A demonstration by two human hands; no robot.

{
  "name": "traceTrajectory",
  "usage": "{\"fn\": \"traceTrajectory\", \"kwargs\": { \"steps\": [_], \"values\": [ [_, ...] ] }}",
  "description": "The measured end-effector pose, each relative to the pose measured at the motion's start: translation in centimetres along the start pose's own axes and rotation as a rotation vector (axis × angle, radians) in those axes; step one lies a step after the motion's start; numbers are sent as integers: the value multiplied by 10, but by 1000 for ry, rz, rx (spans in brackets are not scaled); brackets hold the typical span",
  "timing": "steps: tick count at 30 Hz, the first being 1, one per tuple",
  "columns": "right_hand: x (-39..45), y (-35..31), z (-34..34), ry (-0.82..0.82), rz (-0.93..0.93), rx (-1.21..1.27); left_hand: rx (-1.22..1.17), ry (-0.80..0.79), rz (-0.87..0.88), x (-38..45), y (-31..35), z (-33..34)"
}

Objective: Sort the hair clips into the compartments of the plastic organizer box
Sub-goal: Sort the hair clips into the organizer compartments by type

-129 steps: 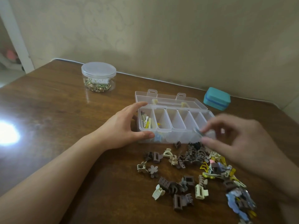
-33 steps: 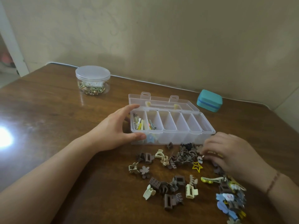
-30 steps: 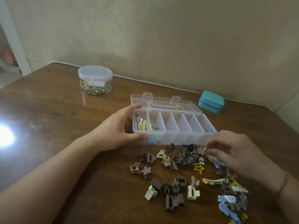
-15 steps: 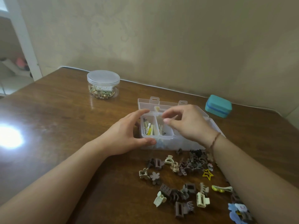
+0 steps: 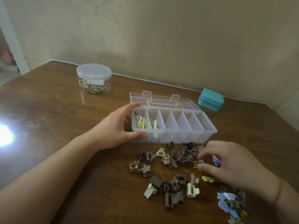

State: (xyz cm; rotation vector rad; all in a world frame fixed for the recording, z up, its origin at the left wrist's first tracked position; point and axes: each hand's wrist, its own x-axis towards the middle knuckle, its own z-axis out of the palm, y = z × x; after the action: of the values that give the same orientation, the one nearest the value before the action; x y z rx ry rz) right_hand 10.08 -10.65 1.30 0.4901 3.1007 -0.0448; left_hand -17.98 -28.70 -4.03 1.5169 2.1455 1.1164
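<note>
Holding the organizer box (image 5: 174,126) with my left hand (image 5: 117,128), fingers curled round its left end, I reach my right hand (image 5: 229,164) into the hair clips (image 5: 178,159) on the surface just in front of the box. Fingers are bent; I cannot tell if they pinch one. Two left compartments hold clips; four are empty, and most clips wait.
</note>
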Motion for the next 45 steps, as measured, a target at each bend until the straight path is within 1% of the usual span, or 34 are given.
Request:
{"fn": "traceTrajectory", "kwargs": {
  "steps": [2, 6, 10, 15, 21, 23, 25, 26, 29, 31, 33, 36, 38, 40, 42, 44, 45],
  "values": [
    [-4, 2, 10, -7, 33, -17, 1, 2, -5, 0, 0, 0],
    [-4, 1, 16, -32, 93, 60, 9, 7, -2, 0, -1, 2],
    [-1, -2, 13, -62, 86, 62, 7, 9, 4, 0, -2, 2],
    [1, -3, 12, -64, 80, 0, 6, 3, 2, 0, -3, 1],
    [5, -5, 7, -121, 64, 33, -5, -5, -18, -1, 1, 0],
    [7, -5, 3, -89, 67, 110, -2, -1, -21, -1, 1, 0],
    [12, -9, -9, -36, 68, 248, 0, 0, -20, -1, 1, 0],
    [16, -11, -16, 20, 57, 317, 1, -3, -21, -1, 1, 0],
    [40, -25, -38, 280, -25, 482, 0, -6, -20, -1, 2, 0],
    [64, -40, -44, 373, -65, 614, -1, -5, -16, -1, 2, 0],
    [87, -53, -39, 354, -62, 676, -3, -5, -15, -1, 3, -1],
    [110, -61, -23, 252, -36, 582, -8, 3, -4, -2, 4, -1],
    [113, -56, -22, 268, -2, 550, -8, 6, -1, -3, 4, -1],
    [105, -44, -28, 335, 27, 559, -5, 4, -7, -3, 4, -1],
    [86, -29, -39, 386, 21, 512, 4, 1, -10, -2, 4, -2],
    [58, -18, -47, 353, -35, 445, 6, 2, -9, -2, 4, -2],
    [43, -14, -48, 287, -69, 404, 3, 2, -11, -2, 4, -1]
  ]
}}
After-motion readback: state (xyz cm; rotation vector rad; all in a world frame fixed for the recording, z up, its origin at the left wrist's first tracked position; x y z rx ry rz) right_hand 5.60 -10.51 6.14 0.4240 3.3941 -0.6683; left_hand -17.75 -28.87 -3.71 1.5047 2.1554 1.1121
